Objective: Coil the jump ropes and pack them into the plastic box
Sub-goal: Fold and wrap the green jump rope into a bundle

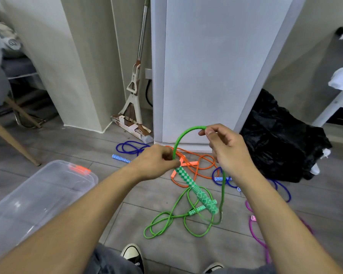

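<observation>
Now both hands pinch the green rope — left hand low, right hand raised.

Four jump ropes — green, orange, blue, pink — one plastic box, and one mop.

One camera only, worn on the person's head, wide-angle, looking forward and down. Both forearms reach in from the bottom edge, the hands close below it; the grey plank floor and white cabinet lie beyond.
</observation>
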Demonstrator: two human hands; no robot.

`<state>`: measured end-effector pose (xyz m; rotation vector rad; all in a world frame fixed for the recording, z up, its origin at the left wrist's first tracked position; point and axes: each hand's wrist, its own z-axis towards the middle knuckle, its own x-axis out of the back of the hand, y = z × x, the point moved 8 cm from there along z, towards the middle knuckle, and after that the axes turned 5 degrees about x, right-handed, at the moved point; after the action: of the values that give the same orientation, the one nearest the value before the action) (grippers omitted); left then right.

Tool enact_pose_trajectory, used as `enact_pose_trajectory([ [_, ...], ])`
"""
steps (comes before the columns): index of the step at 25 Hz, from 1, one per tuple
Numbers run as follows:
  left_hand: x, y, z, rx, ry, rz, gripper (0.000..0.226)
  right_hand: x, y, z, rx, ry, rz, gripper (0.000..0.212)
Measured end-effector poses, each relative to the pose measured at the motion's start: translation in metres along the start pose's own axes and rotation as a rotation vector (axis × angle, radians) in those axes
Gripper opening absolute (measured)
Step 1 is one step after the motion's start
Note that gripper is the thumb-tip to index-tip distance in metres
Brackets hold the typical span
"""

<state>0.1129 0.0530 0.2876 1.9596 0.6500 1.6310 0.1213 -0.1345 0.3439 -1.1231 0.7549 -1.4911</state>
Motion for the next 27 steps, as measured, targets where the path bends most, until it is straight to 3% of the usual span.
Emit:
enact_pose_trajectory([
  [3,-0.003,0.015,-0.003,-0.108,-0.095,-0.197,0.007,-0.001,-0.003,0.001,0.015,0.035,-0.033,0.022],
  [7,-0.001,0.032,-0.011,-0.13,-0.109,-0.585,0.03,-0.003,-0.005,-0.001,0.001,0.036,-0.041,0.023],
  [10,0.0,0.032,-0.008,-0.147,-0.085,-0.711,0.03,0.001,-0.005,-0.001,-0.019,0.035,-0.044,0.023],
  [15,0.069,-0.04,0.018,0.043,0.498,-0.732,0.032,0.01,0.019,-0.009,-0.121,-0.269,-0.333,0.022],
  [18,0.087,-0.078,0.016,0.202,0.661,-0.838,0.034,0.033,0.033,-0.007,-0.172,-0.231,-0.43,0.03],
  [19,0.081,-0.077,0.017,0.238,0.613,-0.902,0.033,0.039,0.031,-0.005,-0.152,-0.179,-0.466,0.032],
  [22,0.037,-0.039,0.017,0.285,0.257,-1.128,0.026,0.019,0.013,-0.005,-0.057,-0.098,-0.402,0.028],
  [24,0.011,-0.01,0.011,0.259,0.077,-1.132,0.026,-0.013,0.0,-0.012,0.016,-0.102,-0.379,0.025],
  [27,-0.013,0.016,-0.001,0.205,-0.066,-1.057,0.031,-0.046,-0.008,-0.023,0.086,-0.096,-0.382,0.022],
])
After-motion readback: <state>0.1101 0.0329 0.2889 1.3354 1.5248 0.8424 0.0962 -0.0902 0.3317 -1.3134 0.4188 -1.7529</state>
